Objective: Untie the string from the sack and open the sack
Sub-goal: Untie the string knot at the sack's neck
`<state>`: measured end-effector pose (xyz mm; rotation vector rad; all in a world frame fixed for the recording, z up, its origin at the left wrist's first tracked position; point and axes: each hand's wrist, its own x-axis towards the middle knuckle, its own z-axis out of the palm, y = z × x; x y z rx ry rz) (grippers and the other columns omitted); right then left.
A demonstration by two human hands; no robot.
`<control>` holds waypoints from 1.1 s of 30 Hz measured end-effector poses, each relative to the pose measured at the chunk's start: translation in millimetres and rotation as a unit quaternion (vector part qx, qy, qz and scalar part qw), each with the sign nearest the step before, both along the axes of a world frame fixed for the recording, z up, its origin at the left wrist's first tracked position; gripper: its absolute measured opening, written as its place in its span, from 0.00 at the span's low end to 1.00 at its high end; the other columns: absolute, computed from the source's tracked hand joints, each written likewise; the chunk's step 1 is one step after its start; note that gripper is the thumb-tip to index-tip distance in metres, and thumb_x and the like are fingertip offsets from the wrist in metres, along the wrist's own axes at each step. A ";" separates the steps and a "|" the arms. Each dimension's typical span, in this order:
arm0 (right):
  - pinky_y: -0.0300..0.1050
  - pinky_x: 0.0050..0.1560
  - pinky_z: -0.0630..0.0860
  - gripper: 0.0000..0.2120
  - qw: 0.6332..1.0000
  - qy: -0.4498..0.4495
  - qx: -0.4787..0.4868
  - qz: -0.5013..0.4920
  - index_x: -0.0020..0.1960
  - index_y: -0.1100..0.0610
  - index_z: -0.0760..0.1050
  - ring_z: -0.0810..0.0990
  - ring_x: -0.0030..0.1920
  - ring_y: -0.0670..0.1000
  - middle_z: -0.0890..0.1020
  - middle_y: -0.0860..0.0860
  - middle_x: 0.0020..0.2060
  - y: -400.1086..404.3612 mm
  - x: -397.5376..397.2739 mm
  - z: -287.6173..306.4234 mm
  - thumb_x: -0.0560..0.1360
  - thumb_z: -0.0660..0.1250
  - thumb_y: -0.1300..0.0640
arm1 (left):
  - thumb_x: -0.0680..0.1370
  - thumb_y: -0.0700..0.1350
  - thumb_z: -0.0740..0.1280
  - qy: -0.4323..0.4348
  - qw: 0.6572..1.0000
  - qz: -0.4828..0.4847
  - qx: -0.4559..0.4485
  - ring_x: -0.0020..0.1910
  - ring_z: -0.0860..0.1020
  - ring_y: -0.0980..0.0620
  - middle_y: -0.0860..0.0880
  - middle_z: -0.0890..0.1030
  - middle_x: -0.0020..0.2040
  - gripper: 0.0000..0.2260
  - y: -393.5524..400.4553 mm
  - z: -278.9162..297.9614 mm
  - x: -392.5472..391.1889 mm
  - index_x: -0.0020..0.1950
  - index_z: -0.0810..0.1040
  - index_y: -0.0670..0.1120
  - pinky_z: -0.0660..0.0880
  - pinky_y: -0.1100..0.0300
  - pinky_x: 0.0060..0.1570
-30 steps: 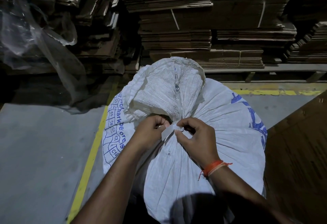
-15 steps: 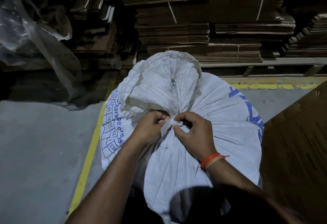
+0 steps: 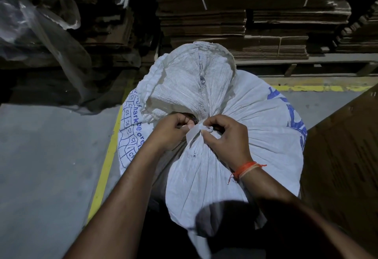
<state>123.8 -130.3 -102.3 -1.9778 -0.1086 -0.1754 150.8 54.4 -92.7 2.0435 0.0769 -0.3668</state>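
Observation:
A large white woven sack [image 3: 255, 127] with blue print stands upright in the middle of the view. Its neck is gathered and bound by a flat white string [image 3: 199, 129]; the loose mouth flares up behind the knot. My left hand [image 3: 170, 134] pinches the string's left end at the knot. My right hand [image 3: 228, 138], with an orange thread band on its wrist, pinches the knot from the right. Both hands touch the tie, fingertips close together. The far side of the knot is hidden by my fingers.
Stacks of flattened brown cardboard [image 3: 204, 19] fill the back. Clear plastic sheeting [image 3: 41, 25] hangs at the upper left. A yellow floor line [image 3: 106, 164] runs beside the sack on grey concrete. A brown cardboard sheet [image 3: 343, 156] lies at the right.
Both hands have stayed at the knot, working the string with small finger movements. The string remains tied around the neck, and the view has shifted slightly.

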 end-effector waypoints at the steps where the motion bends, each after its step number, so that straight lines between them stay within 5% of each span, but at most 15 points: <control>1: 0.50 0.51 0.83 0.06 1.000 -0.001 0.001 -0.001 0.44 0.55 0.84 0.85 0.44 0.47 0.86 0.48 0.40 0.3 -0.1 0.1 0.69 0.77 0.63 | 0.82 0.40 0.68 0.003 1.000 0.003 -0.004 0.22 0.72 0.67 0.55 0.80 0.34 0.05 -1.1 1.5 -0.4 0.50 0.82 0.41 0.65 0.74 0.24; 8: 0.54 0.48 0.82 0.06 1.000 0.001 -0.003 0.003 0.44 0.53 0.84 0.84 0.43 0.50 0.85 0.47 0.40 0.2 -0.2 -0.5 0.69 0.76 0.62 | 0.81 0.44 0.70 -0.002 1.000 -0.014 -0.022 0.33 0.77 0.64 0.58 0.82 0.34 0.05 -4.8 -9.1 2.0 0.47 0.84 0.45 0.72 0.61 0.45; 33: 0.53 0.43 0.78 0.05 0.998 -0.036 -0.044 0.006 0.41 0.52 0.79 0.79 0.39 0.51 0.80 0.47 0.36 2.6 1.1 -1.3 0.70 0.74 0.60 | 0.72 0.54 0.71 0.003 0.999 -0.006 -0.048 0.33 0.79 0.57 0.58 0.82 0.31 0.10 -7.6 -9.6 1.8 0.43 0.84 0.48 0.74 0.57 0.43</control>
